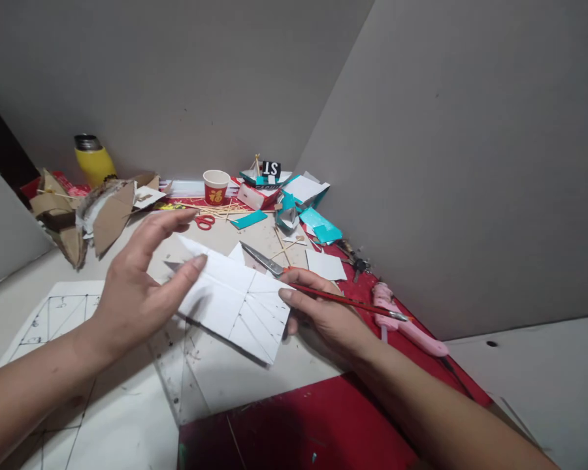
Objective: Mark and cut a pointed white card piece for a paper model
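A folded white paper (225, 287) marked with black pencil lines is held up over the table. My right hand (318, 307) pinches its right end between thumb and fingers. A thin red paintbrush (343, 298) lies across that same hand, its metal ferrule pointing right. My left hand (142, 281) is at the paper's left end, thumb against the surface and the other fingers spread above it. Just behind the paper, metal scissors (262, 258) with orange handles show their blades; my right fingers partly hide the handles, so I cannot tell whether they touch them.
A sheet with drawn lines (122, 418) and a clear ruler (176, 378) lie in front. Farther back are a paper cup (216, 189), wooden sticks, red scissors (204, 222), a small model boat (264, 175) and a yellow bottle (94, 163). A pink glue gun (411, 326) lies right.
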The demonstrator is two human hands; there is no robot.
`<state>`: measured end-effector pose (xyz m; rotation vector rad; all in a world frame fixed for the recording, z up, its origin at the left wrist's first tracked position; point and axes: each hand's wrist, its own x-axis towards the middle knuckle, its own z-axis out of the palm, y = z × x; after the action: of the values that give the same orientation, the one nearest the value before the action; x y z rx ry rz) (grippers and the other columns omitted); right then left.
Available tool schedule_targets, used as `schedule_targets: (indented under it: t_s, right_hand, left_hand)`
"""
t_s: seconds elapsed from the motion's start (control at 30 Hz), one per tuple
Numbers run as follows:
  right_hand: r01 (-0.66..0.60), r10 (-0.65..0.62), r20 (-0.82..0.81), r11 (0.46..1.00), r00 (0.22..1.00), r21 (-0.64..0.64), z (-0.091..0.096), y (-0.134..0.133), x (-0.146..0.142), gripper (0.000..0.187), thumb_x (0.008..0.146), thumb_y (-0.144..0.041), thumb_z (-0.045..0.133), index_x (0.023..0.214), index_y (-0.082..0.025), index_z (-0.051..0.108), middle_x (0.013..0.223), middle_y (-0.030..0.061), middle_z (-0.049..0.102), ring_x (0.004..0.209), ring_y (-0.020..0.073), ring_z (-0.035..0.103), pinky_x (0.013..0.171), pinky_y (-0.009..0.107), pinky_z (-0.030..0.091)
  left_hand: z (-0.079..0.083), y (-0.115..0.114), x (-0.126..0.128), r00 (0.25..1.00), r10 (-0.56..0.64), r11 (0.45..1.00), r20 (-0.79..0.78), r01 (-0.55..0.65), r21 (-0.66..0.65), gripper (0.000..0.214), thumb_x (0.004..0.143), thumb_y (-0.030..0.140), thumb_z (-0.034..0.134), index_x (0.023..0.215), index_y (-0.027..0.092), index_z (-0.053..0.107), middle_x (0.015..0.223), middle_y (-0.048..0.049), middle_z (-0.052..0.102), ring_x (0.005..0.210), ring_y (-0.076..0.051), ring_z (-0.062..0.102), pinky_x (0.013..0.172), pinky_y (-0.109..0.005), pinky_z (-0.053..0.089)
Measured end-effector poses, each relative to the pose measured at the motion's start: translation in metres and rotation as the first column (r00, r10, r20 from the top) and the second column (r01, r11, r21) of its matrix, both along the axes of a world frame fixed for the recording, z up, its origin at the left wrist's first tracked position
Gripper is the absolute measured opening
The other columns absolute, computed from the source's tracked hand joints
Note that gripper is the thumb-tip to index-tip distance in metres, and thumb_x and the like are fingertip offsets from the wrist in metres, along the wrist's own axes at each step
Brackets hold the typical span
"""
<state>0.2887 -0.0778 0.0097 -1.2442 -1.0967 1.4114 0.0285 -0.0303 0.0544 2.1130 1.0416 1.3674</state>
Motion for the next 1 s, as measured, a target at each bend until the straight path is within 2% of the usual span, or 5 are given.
schedule_targets:
  t_s: [0.27, 0.43, 0.73, 0.87, 1.0]
  right_hand:
    - [0.224, -0.213, -0.131, 0.972, 0.968, 0.07, 0.007, -0.002, -0.004, 0.039, 0.074, -0.038, 0.081, 0.097, -0.023, 0.054, 0.076, -0.0077, 0.06, 0.045, 0.0082, 0.063, 0.044, 0.019, 0.054]
    - [0.111, -0.1, -0.162, 0.992, 0.982, 0.064, 0.002, -0.01, -0.011, 0.033, 0.078, -0.037, 0.079, 0.096, -0.022, 0.054, 0.085, -0.0052, 0.061, 0.053, 0.0085, 0.066, 0.051, 0.022, 0.059]
    - [0.027, -0.022, -0.096, 0.998, 0.995, 0.049, -0.005, -0.009, -0.011, 0.026, 0.078, -0.038, 0.079, 0.081, -0.018, 0.063, 0.069, -0.0043, 0.058, 0.054, 0.0082, 0.058, 0.05, 0.021, 0.058]
    - [0.02, -0.018, -0.067, 1.0, 0.998, 0.021, -0.013, -0.003, -0.007, 0.027, 0.077, -0.038, 0.08, 0.084, -0.019, 0.062, 0.073, -0.0043, 0.06, 0.053, 0.0076, 0.058, 0.046, 0.02, 0.057]
    - [0.005, -0.005, 0.016, 1.0, 1.0, -0.003, -0.018, 0.001, -0.002, 0.027, 0.079, -0.039, 0.078, 0.088, -0.02, 0.061, 0.076, -0.0048, 0.058, 0.051, 0.0075, 0.06, 0.045, 0.02, 0.056]
  left_hand:
    - [-0.01, 0.003, 0.006, 0.836, 0.245, 0.844, 0.491, 0.065, -0.532, 0.034, 0.078, 0.037, 0.076, 0.105, 0.022, 0.062, 0.089, 0.0007, 0.063, 0.08, -0.017, 0.061, 0.074, -0.032, 0.054]
    - [-0.012, -0.015, 0.016, 0.866, -0.111, 0.52, 0.488, 0.469, -0.714, 0.038, 0.079, 0.044, 0.074, 0.105, 0.019, 0.063, 0.084, -0.0027, 0.07, 0.072, -0.016, 0.063, 0.067, -0.03, 0.051]
    - [-0.019, 0.0, 0.01, 0.867, -0.325, 0.373, 0.377, 0.484, -0.792, 0.031, 0.08, 0.038, 0.069, 0.104, 0.018, 0.066, 0.088, -0.0033, 0.072, 0.073, -0.015, 0.06, 0.066, -0.027, 0.047]
    - [-0.009, 0.008, -0.004, 0.855, -0.508, 0.535, -0.102, 0.221, -0.816, 0.024, 0.084, 0.043, 0.06, 0.077, 0.02, 0.063, 0.068, 0.001, 0.063, 0.058, -0.013, 0.05, 0.055, -0.025, 0.037]
    - [0.005, -0.015, -0.006, 0.512, -0.491, 0.833, -0.705, 0.037, -0.552, 0.014, 0.077, 0.034, 0.064, 0.07, 0.022, 0.062, 0.065, -0.0014, 0.063, 0.055, -0.017, 0.051, 0.051, -0.029, 0.028]
